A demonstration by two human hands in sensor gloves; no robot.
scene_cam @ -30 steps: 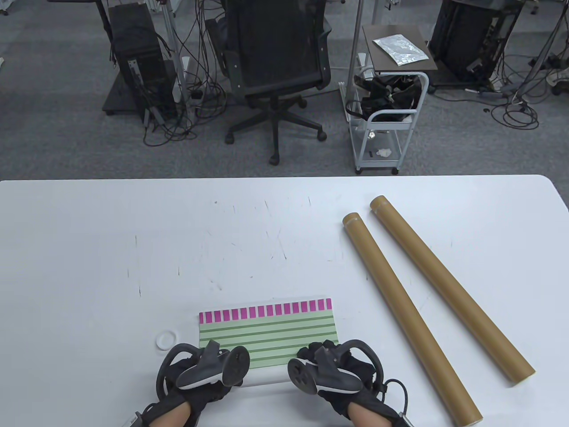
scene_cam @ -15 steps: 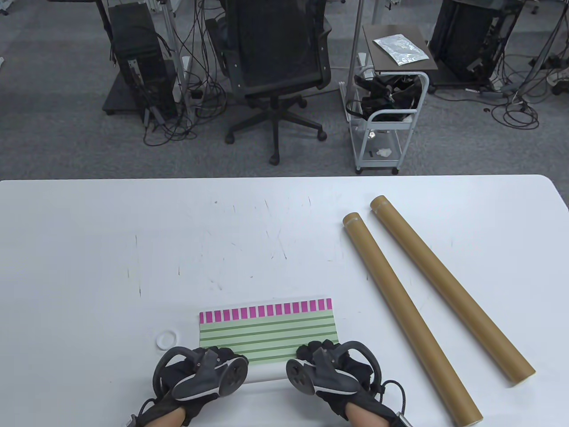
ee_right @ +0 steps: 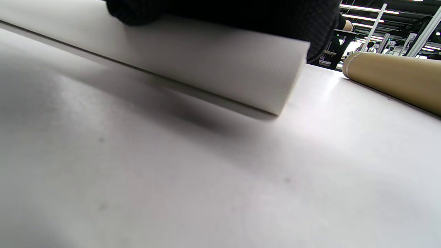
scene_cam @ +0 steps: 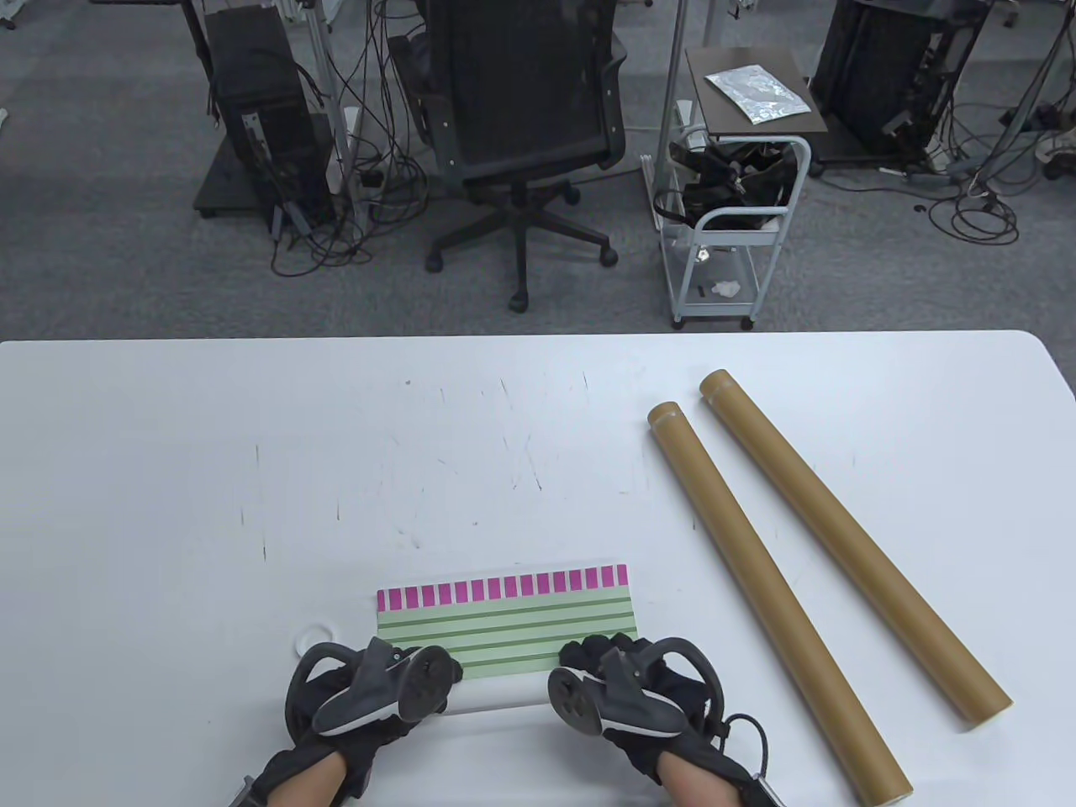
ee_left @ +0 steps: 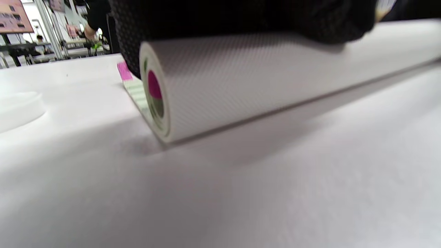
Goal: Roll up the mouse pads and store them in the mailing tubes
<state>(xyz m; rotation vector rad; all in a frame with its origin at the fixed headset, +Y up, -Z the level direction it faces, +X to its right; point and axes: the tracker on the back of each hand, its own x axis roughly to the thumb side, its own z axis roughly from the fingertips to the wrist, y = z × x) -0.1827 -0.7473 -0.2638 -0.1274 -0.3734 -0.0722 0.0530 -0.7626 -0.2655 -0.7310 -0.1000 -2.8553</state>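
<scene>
A mouse pad [scene_cam: 504,622] with green stripes and a magenta-checked far edge lies near the table's front edge. Its near part is rolled into a white roll [scene_cam: 496,696]. My left hand [scene_cam: 370,689] lies over the roll's left end and my right hand [scene_cam: 614,681] over its right end, fingers curled over the top. The left wrist view shows the roll's spiral end [ee_left: 156,100] under my glove [ee_left: 224,17]. In the right wrist view the roll [ee_right: 206,58] sits under my glove [ee_right: 241,13]. Two brown mailing tubes [scene_cam: 773,597] [scene_cam: 849,542] lie slantwise to the right.
A white round tube cap [scene_cam: 313,640] lies on the table just left of the pad, close to my left hand, and shows as a blurred disc [ee_left: 17,108] in the left wrist view. The nearer tube's end [ee_right: 396,81] lies right of the roll.
Both hands have moved a little away from me with the roll. Fewer green stripes of the flat part show than a second ago.
</scene>
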